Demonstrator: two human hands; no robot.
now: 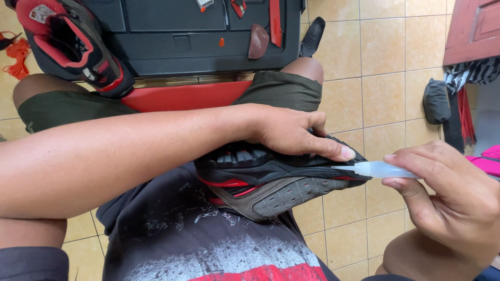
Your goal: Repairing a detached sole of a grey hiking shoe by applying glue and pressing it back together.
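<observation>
My left hand (291, 132) presses down on a black, grey and red shoe (271, 179) lying on its side across my lap, sole facing away from me, fingers spread over the sole edge near the toe. My right hand (448, 200) pinches a small translucent glue tube (380, 169) between thumb and fingers. The tube's thin nozzle touches the seam between sole and upper at the shoe's toe end, just under my left fingertip.
A matching black and red shoe (73, 44) rests at the upper left beside a dark tool tray (208, 36) holding red-handled tools. A black shoe (312, 36), a dark bag (436, 101) and a red cabinet (474, 31) stand on the tan tiled floor.
</observation>
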